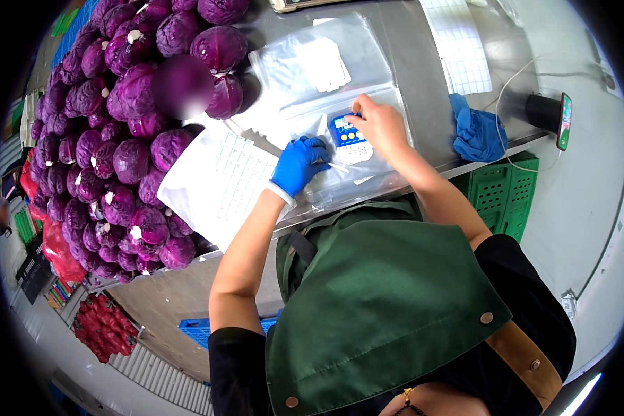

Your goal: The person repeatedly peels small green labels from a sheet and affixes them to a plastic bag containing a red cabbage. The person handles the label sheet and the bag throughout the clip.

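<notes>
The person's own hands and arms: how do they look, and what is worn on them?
The left hand wears a bright blue glove, with a pale band around the wrist. The right hand wears no glove. Both forearms are bare, and short, plain black sleeves end near the elbows.

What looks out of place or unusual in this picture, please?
Only the left hand wears a blue glove; the right hand is bare, which looks uneven. A crumpled blue item, perhaps another glove, lies near the edge of the table.
</notes>
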Action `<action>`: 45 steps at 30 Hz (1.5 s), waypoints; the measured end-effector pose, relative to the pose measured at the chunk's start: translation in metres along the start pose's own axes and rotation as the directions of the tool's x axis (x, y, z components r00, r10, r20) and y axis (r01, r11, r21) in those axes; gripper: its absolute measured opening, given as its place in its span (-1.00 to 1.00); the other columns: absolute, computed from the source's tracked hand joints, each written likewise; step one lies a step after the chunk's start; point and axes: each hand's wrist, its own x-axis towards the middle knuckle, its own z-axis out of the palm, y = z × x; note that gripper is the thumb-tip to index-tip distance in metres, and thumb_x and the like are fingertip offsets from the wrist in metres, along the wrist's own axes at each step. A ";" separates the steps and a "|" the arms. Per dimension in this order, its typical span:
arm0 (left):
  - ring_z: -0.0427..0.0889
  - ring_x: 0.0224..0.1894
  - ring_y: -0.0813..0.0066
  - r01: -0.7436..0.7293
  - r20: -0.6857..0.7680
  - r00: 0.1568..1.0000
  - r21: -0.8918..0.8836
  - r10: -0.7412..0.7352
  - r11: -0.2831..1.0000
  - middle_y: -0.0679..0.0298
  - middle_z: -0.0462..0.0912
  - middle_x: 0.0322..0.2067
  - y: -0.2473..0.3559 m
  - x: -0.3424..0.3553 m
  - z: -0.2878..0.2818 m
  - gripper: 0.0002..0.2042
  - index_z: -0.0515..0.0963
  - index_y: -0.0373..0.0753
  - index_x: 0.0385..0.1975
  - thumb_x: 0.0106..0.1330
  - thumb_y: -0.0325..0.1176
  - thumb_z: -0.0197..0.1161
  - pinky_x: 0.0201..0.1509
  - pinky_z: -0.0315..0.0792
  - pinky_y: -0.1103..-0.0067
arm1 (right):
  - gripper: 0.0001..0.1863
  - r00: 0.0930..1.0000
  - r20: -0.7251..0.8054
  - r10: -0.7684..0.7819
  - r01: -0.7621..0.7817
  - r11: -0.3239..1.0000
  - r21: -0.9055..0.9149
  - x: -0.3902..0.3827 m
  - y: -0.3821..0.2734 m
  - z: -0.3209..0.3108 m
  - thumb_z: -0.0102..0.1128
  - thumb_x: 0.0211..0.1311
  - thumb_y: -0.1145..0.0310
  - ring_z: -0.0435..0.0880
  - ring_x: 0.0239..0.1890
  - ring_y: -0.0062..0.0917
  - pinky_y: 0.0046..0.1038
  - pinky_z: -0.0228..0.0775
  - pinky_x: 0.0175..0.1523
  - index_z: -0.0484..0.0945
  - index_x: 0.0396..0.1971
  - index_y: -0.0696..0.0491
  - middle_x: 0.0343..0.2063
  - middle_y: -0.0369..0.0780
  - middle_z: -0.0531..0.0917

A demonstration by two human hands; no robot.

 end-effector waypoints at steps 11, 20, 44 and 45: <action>0.44 -0.42 0.59 -0.062 -0.727 0.480 -0.587 -0.491 0.808 0.34 0.62 -0.40 0.002 0.023 -0.075 -0.91 0.59 -0.30 -0.33 0.31 -0.47 0.15 -0.26 0.35 0.63 | -0.69 0.974 0.184 -0.136 0.003 0.812 0.584 0.001 -0.008 -0.028 0.32 0.09 0.45 0.59 -0.47 -0.46 -0.40 0.36 -0.38 0.38 -0.22 0.04 -0.49 -0.21 0.56; 0.54 -0.19 0.16 -0.020 0.002 1.000 0.156 0.020 0.988 0.20 0.60 -0.26 0.011 0.003 -0.006 -0.78 0.62 -0.20 -0.33 0.04 -0.30 0.43 -0.05 0.42 0.36 | -0.73 0.972 0.098 -0.213 0.221 0.972 -0.081 0.022 -0.008 -0.009 0.23 0.15 0.39 0.64 -0.37 -0.19 -0.25 0.42 -0.29 0.35 -0.21 0.05 -0.47 -0.14 0.62; 0.57 -0.27 0.26 0.105 0.001 0.994 -0.082 -0.106 0.991 0.17 0.61 -0.30 0.000 0.005 -0.006 -0.78 0.62 -0.22 -0.27 0.10 -0.33 0.38 -0.09 0.44 0.46 | -0.74 0.975 0.162 -0.153 0.149 0.988 0.032 0.024 -0.010 -0.015 0.24 0.21 0.32 0.64 -0.47 -0.42 -0.36 0.43 -0.37 0.39 -0.22 0.08 -0.54 -0.17 0.62; 0.58 -0.30 0.27 0.214 -0.002 0.975 -0.236 -0.220 0.948 0.18 0.62 -0.34 0.007 0.008 -0.012 -0.83 0.63 -0.22 -0.30 0.12 -0.35 0.36 -0.12 0.46 0.48 | -0.75 0.980 0.150 -0.132 0.092 0.964 0.248 0.023 -0.013 -0.029 0.26 0.20 0.32 0.61 -0.51 -0.48 -0.41 0.42 -0.39 0.42 -0.23 0.09 -0.58 -0.20 0.60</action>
